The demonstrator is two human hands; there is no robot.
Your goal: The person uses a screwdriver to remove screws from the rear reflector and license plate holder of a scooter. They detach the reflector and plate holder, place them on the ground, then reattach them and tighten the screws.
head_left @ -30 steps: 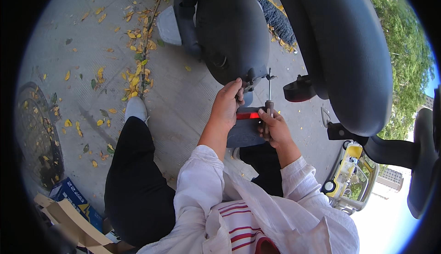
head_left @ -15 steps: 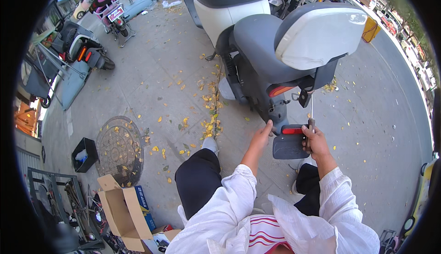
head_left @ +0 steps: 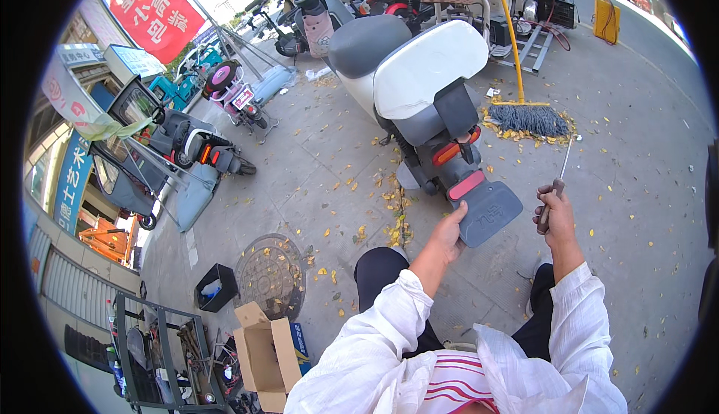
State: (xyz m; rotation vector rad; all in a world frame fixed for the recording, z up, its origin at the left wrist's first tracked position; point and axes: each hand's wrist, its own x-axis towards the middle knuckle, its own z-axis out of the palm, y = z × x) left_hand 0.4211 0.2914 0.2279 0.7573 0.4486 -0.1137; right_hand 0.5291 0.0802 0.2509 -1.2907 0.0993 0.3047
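Observation:
A white and grey electric scooter stands in front of me, its rear end toward me. Below its red tail light is a dark grey mudguard with a red reflector along its top. My left hand grips the mudguard's lower left edge, thumb on the outer face. Whether the mudguard is fastened to the scooter, I cannot tell. To the right of it, apart from the scooter, my right hand is closed round the brown handle of a screwdriver. Its metal shaft points up and away from me.
A mop with a yellow handle lies among fallen leaves beyond the screwdriver. Left are a manhole cover, a black bin, an open cardboard box and a metal tool rack. Other scooters are parked farther off.
My right hand has let go of the mudguard and moved right with the screwdriver. My left hand has taken hold of the mudguard, now turned and under the tail light. The view has shifted.

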